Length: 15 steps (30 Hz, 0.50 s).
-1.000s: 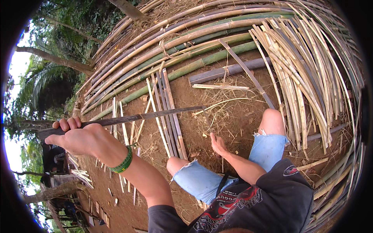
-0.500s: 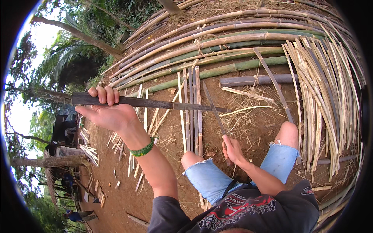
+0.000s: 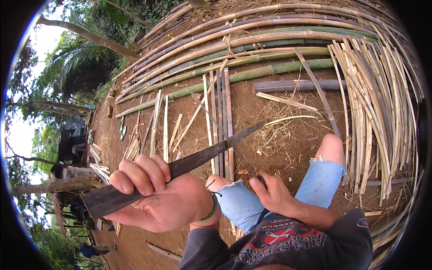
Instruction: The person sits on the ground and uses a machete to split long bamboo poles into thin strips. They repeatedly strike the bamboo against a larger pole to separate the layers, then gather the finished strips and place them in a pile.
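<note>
My left hand (image 3: 166, 202), raised close to the camera, has its fingers wrapped round a dark bamboo strip (image 3: 198, 159). The strip slants up to the right, its broad end beyond my fingers at the lower left and its narrow end over the ground. In front of my lap, my right hand (image 3: 276, 193) grips the dark handle of a long-bladed knife (image 3: 261, 180). Its thin, blurred blade points up and left and crosses behind the strip; whether they touch I cannot tell.
Long bamboo poles (image 3: 279, 67) lie across the far ground. A big pile of split bamboo strips (image 3: 373, 112) is on the right. Several slats (image 3: 226, 108) lie before my knees, with fibre shavings (image 3: 279, 130) beside them. A person (image 3: 92, 249) is at the far lower left.
My left hand has come nearer and lower, tilting the bamboo strip so its broad end drops. My right hand has pulled back toward my lap, and the knife blade has swung further left.
</note>
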Motion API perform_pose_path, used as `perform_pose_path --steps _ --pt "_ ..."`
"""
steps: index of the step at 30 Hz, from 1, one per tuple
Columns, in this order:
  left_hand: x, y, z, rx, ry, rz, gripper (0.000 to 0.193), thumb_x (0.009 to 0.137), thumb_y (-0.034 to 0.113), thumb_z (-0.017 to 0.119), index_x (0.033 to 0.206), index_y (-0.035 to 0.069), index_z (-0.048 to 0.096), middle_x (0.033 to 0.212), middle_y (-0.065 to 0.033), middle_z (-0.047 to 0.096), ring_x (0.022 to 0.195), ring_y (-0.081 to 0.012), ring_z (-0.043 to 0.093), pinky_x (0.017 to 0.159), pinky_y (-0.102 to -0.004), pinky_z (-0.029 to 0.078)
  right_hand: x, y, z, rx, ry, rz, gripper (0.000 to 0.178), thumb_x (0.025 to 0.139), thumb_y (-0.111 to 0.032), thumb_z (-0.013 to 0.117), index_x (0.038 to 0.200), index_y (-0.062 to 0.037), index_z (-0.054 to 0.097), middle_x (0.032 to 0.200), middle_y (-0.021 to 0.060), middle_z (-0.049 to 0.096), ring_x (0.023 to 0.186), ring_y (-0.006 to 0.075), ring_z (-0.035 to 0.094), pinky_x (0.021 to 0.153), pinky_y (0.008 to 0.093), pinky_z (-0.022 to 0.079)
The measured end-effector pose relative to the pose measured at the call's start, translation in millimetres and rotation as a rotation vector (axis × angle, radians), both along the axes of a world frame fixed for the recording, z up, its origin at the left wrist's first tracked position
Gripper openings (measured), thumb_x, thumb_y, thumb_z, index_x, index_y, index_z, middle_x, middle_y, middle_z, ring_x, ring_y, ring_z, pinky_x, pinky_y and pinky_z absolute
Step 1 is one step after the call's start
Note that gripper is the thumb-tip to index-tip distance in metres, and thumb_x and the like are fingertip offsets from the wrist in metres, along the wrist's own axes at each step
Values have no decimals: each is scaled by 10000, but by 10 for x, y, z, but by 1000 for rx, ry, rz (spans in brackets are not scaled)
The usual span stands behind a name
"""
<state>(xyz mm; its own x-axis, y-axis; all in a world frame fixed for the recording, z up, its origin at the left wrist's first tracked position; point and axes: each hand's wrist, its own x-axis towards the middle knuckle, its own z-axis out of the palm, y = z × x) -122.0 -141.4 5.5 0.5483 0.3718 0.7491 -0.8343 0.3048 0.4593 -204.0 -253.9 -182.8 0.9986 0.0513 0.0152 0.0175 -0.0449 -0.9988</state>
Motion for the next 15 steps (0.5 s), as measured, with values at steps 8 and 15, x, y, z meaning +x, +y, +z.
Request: perform_pose_path --steps 8,15 --pt "-121 65 -110 41 -12 -76 438 1018 510 445 860 103 412 684 20 336 528 -73 287 492 -235 244 -72 -26 -26 83 127 74 342 983 -298 538 859 20 552 582 142 535 530 258 571 504 380 424" --pt "-120 102 -132 8 -15 5 425 1025 496 441 868 101 423 699 19 344 538 -84 289 520 -246 256 -157 46 -135 61 226 70 322 977 -294 553 909 21 555 601 221 552 587 419 623 534 440 458"
